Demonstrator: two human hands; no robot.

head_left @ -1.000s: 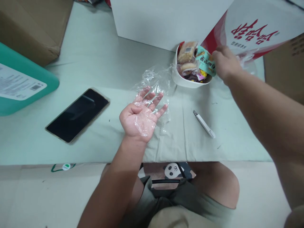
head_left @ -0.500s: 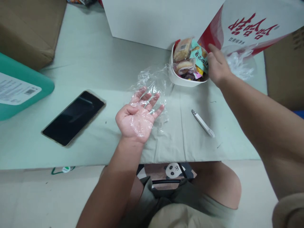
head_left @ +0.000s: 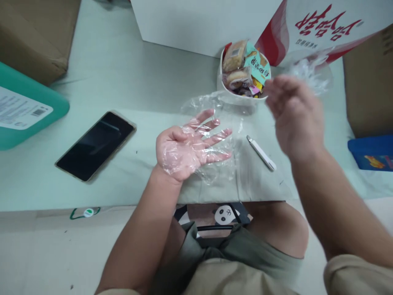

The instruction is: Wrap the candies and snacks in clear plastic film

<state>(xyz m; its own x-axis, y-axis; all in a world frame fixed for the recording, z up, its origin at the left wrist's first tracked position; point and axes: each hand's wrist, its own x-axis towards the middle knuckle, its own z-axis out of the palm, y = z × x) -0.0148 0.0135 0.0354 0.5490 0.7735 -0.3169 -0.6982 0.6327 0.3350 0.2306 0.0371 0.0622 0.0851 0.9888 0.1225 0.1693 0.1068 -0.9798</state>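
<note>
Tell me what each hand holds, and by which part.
The left hand grips nothing: clear plastic film covers its palm and spread fingers. The right hand is blurred; no held thing shows.

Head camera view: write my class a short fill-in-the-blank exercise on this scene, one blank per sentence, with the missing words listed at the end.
1. Crumpled clear plastic covers part of the person's ____ hand.
2. The phone lies with its dark ____ facing up.
3. The bowl that holds the packaged snacks is ____ in colour.
4. The black-and-white animal face below the table edge is that of a ____.

Missing words: left; screen; white; panda.
</note>
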